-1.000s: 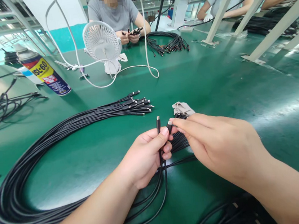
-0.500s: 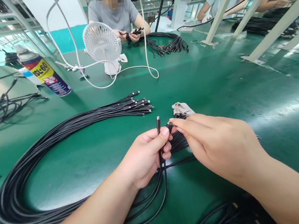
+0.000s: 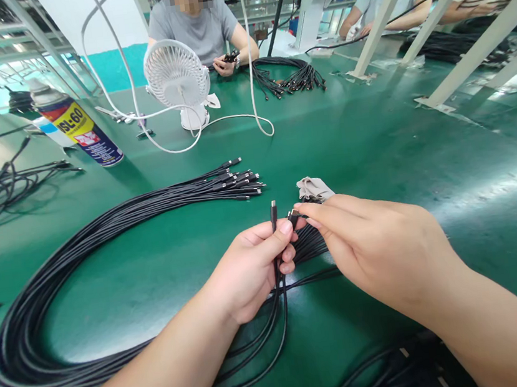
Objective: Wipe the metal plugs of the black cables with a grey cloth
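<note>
My left hand (image 3: 261, 259) is closed around black USB cables. One plug (image 3: 273, 213) stands upright above my thumb, its metal tip facing up. A second plug (image 3: 293, 217) leans right between my two hands. My right hand (image 3: 382, 247) pinches at the tip of that second plug, thumb and forefinger together; its other fingers are mostly hidden behind. The held cables (image 3: 281, 325) hang down and curve left towards the table's near side. Behind my right hand, a crumpled grey cloth (image 3: 314, 188) touches another bundle of black cables (image 3: 310, 247).
A large looped cable bundle (image 3: 28, 309) lies left, its plug ends (image 3: 243, 183) beyond my hands. More cables (image 3: 380, 379) lie near me. A spray can (image 3: 81, 127) and white fan (image 3: 177, 78) stand further back. A co-worker (image 3: 200, 28) sits opposite; slanted posts (image 3: 472, 54) stand right.
My hands stay almost still, with my right fingers shifted very slightly at the plug. Across the table, the co-worker's hands have moved apart, one now holding the dark cable ends.
</note>
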### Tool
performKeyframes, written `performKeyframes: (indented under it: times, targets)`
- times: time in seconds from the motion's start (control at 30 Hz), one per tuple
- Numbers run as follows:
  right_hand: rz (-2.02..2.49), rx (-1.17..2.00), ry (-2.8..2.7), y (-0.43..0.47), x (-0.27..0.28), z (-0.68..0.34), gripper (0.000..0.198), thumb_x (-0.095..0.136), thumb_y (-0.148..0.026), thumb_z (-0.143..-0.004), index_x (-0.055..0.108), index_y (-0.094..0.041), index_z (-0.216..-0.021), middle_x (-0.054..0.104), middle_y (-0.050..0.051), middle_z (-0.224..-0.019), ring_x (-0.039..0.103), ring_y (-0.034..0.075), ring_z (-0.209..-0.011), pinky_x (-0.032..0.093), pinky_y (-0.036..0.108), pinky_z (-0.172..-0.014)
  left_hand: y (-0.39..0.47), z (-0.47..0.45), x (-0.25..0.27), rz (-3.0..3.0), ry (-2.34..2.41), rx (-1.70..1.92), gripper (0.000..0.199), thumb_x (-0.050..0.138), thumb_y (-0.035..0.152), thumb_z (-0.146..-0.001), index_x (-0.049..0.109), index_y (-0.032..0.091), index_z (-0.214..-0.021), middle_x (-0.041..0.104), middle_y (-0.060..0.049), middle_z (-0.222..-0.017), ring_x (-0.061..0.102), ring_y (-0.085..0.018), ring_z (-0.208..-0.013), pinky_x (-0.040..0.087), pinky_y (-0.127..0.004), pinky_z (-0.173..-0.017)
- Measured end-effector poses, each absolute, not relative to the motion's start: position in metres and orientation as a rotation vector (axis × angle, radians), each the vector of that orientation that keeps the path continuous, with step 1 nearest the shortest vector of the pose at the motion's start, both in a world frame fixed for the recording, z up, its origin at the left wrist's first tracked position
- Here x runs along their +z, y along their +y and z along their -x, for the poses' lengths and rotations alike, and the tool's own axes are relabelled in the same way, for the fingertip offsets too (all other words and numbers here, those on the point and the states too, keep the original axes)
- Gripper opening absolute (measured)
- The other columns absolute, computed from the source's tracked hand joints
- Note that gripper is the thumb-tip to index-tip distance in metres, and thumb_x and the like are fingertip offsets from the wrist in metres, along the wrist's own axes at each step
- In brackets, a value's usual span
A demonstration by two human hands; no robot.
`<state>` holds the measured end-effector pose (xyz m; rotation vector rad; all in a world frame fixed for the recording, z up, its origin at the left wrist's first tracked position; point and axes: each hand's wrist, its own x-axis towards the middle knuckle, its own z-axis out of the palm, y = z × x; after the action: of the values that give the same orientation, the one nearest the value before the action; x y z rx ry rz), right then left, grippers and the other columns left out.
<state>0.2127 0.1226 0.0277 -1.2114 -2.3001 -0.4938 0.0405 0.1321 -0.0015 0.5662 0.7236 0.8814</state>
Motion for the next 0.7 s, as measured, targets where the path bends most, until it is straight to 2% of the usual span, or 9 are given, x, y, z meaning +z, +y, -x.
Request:
performKeyframes:
  times: [0.2, 0.33, 0.4, 0.5, 0.6, 0.7]
  targets:
    - [1.194, -0.492, -2.320, 0.123, 0.028, -0.213, 0.030, 0.047, -0.012, -0.094, 0.076, -0.016, -0.103, 0.078, 0.004, -0.086, 0.068, 0.015, -0.058, 0.044, 0.028, -0.051, 0.133, -0.041, 0.000, -0.563, 0.730, 0.885, 0.023, 0.083, 0.031, -0.073, 0.073, 0.011, -0.079, 0.052, -0.001, -0.077, 0.043, -0.005, -0.060, 0.032, -0.019, -0.052]
    - [1.208, -0.403, -2.278, 0.123, 0.028, -0.212, 0.029, 0.047, -0.014, -0.095, 0.074, -0.014, -0.104, 0.078, 0.007, -0.092, 0.071, 0.018, -0.065, 0.046, 0.028, -0.052, 0.134, -0.041, 0.000, -0.549, 0.711, 0.879, 0.025, 0.083, 0.031, -0.073, 0.073, 0.010, -0.081, 0.053, -0.001, -0.079, 0.043, -0.005, -0.059, 0.032, -0.019, -0.051]
    - [1.255, -0.223, -2.220, 0.124, 0.027, -0.211, 0.026, 0.049, -0.017, -0.095, 0.073, -0.015, -0.105, 0.077, 0.007, -0.094, 0.071, 0.018, -0.069, 0.048, 0.028, -0.055, 0.133, -0.041, 0.000, -0.553, 0.714, 0.871, 0.027, 0.084, 0.032, -0.072, 0.072, 0.010, -0.081, 0.054, -0.001, -0.078, 0.044, -0.005, -0.060, 0.033, -0.019, -0.052]
    - [1.342, 0.273, -2.073, 0.127, 0.028, -0.209, 0.019, 0.056, -0.025, -0.093, 0.071, -0.019, -0.105, 0.076, 0.003, -0.083, 0.067, 0.015, -0.061, 0.048, 0.025, -0.053, 0.131, -0.041, 0.001, -0.618, 0.729, 0.836, 0.031, 0.085, 0.038, -0.069, 0.069, 0.012, -0.075, 0.055, 0.000, -0.070, 0.045, -0.007, -0.058, 0.034, -0.021, -0.053]
    - [1.318, 0.693, -1.941, 0.131, 0.030, -0.207, 0.013, 0.059, -0.027, -0.092, 0.068, -0.020, -0.086, 0.071, -0.001, -0.069, 0.065, 0.013, -0.058, 0.048, 0.023, -0.053, 0.129, -0.041, 0.001, -0.703, 0.734, 0.775, 0.035, 0.083, 0.043, -0.070, 0.066, 0.013, -0.071, 0.052, 0.002, -0.059, 0.044, -0.008, -0.054, 0.035, -0.023, -0.054]
    - [1.281, 0.840, -1.917, 0.135, 0.033, -0.208, 0.022, 0.054, -0.024, -0.092, 0.062, -0.020, -0.072, 0.068, 0.000, -0.066, 0.064, 0.014, -0.063, 0.050, 0.023, -0.058, 0.129, -0.042, 0.001, -0.726, 0.734, 0.769, 0.035, 0.082, 0.043, -0.072, 0.068, 0.012, -0.072, 0.054, 0.000, -0.060, 0.046, -0.008, -0.055, 0.036, -0.024, -0.055]
